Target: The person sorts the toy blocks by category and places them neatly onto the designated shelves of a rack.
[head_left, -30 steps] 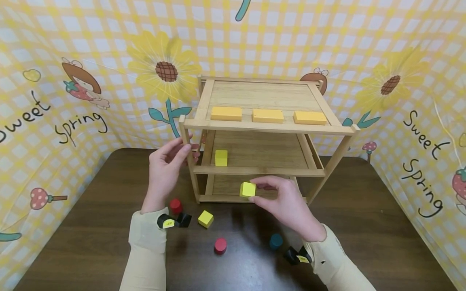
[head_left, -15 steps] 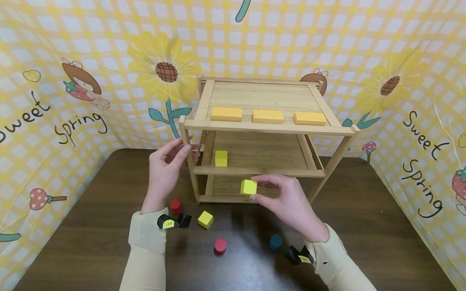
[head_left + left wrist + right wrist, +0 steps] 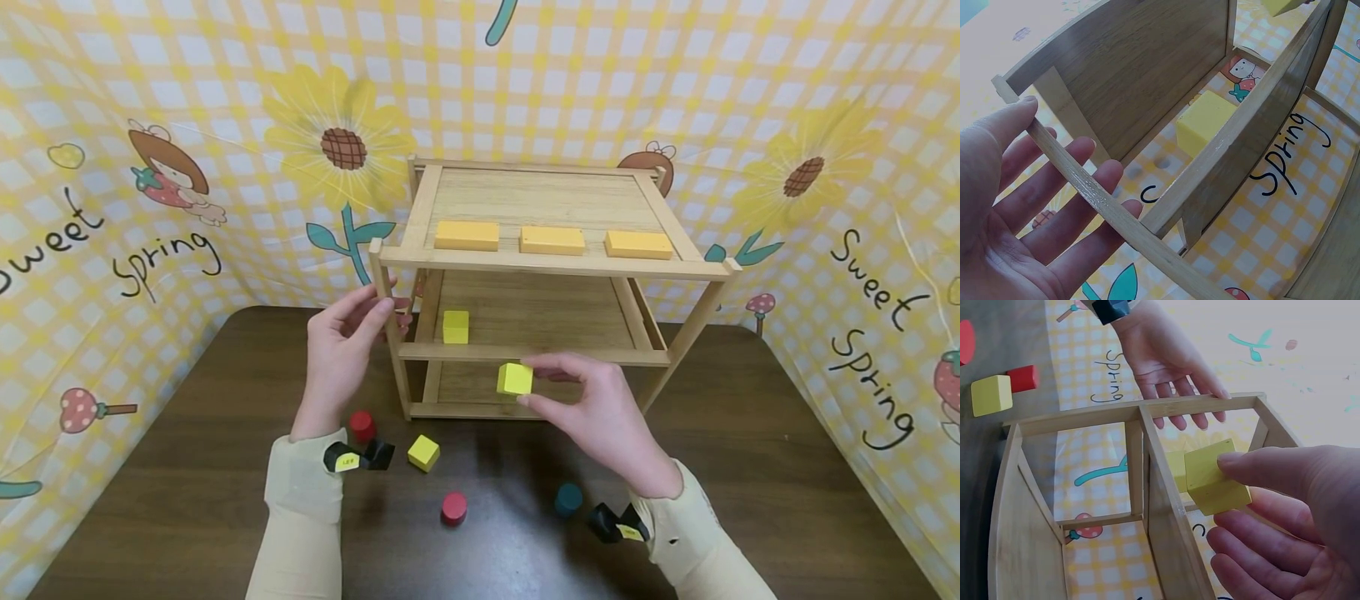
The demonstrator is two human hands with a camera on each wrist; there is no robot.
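Note:
Between thumb and fingertips my right hand [image 3: 603, 412] pinches a yellow cube [image 3: 515, 379], held up in front of the middle tier of a three-tier wooden shelf [image 3: 525, 357]. My left hand [image 3: 341, 354] holds the shelf's front left post, the thumb [image 3: 1019, 115] on one side and the fingers behind it. On the left part of the middle tier sits another yellow cube [image 3: 456, 327]; the right wrist view shows it partly hidden behind the held cube [image 3: 1216, 478]. Three orange-yellow rectangular blocks [image 3: 551, 240] lie in a row along the front of the top tier.
On the dark wooden table [image 3: 187, 500] in front of the shelf lie a yellow cube [image 3: 423, 452], a red cylinder [image 3: 363, 426] near the left wrist, another red cylinder [image 3: 453, 508] and a blue cylinder [image 3: 568, 499]. A checked cloth [image 3: 225, 67] hangs behind and at both sides.
My right hand has moved slightly up and to the right with the yellow cube, toward the middle tier's front rail. The left hand has stayed on the post.

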